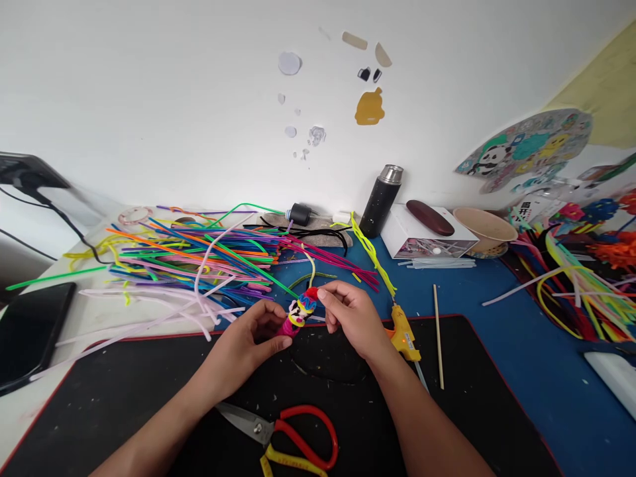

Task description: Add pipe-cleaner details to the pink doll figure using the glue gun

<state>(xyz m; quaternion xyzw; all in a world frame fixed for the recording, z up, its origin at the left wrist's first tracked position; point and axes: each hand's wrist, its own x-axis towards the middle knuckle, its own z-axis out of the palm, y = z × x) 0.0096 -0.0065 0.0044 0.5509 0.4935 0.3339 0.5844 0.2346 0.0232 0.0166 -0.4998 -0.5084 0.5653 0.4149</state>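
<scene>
My left hand (261, 331) grips the lower, magenta part of a small pipe-cleaner doll (299, 314). The doll is tilted and has a white-and-black middle, a yellow band and a blue top with a red tip. At that red tip, the thumb and fingers of my right hand (345, 311) are pinched together on it. Below my hands, scissors (298, 430) with red and yellow handles lie on the black mat (163, 377). A yellow hot glue gun (405, 334) rests to the right of my right hand, and a thin wooden stick (438, 338) lies past it.
A big heap of coloured pipe cleaners (199, 258) spreads at the left back. Behind stand a black thermos (380, 202) and a white box (422, 232) bearing a dark red case (430, 218). A bowl (484, 228) and more pipe cleaners (581, 278) are right. A black tablet-like object (34, 331) lies left.
</scene>
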